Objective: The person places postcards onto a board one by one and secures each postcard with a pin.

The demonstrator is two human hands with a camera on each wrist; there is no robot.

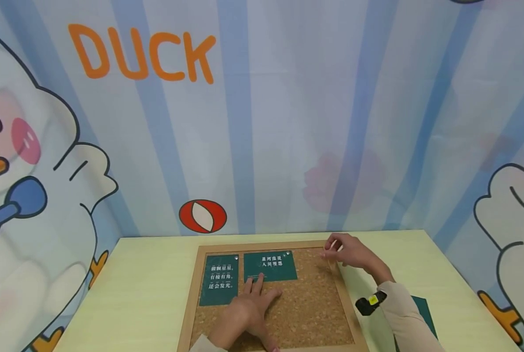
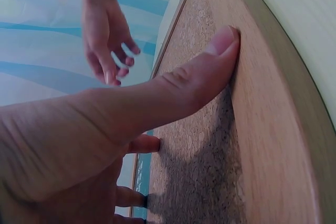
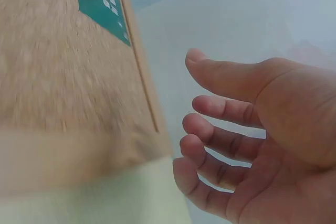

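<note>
My left hand (image 1: pixel 253 313) rests spread on a wood-framed cork board (image 1: pixel 315 313). Its thumb (image 2: pixel 210 61) lies against the near frame strip in the left wrist view, and its fingertips reach the lower edge of a wide green card (image 1: pixel 271 271). That card sits at the top of the board, with a small pin at its upper right. Left of it is a tall green card (image 1: pixel 218 293), also pinned near its upper right corner. My right hand (image 1: pixel 352 252) hovers by the board's upper right corner, fingers loosely bent and nothing between them in the right wrist view.
The board lies on a pale yellow table (image 1: pixel 147 293). More green card (image 1: pixel 425 313) shows on the table at the right, partly behind the right sleeve (image 1: pixel 409 313). A printed curtain (image 1: pixel 279 122) hangs behind the table.
</note>
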